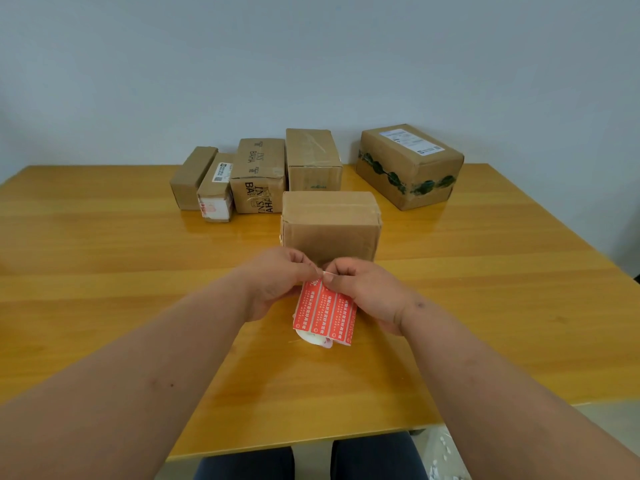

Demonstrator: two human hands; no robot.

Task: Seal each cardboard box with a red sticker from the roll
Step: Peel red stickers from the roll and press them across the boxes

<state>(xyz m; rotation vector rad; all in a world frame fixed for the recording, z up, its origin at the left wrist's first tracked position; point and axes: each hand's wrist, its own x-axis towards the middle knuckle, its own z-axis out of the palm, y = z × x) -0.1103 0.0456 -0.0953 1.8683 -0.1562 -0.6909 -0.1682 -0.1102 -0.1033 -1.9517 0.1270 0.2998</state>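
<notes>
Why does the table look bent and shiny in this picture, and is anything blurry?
Head view: the wide-angle lens bows the table edges and stretches the forearms near the bottom; soft, even light gives the glossy top faint reflections beneath the cardboard boxes and only weak shadows; the small print on the red sticker strip, pinched by the left hand and right hand, is too soft to read.

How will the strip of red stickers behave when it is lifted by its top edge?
The strip of red stickers will probably flop: it already hangs curved from both hands. It seems light, pinched only by fingertips. Its loose lower end may curl back.
</notes>
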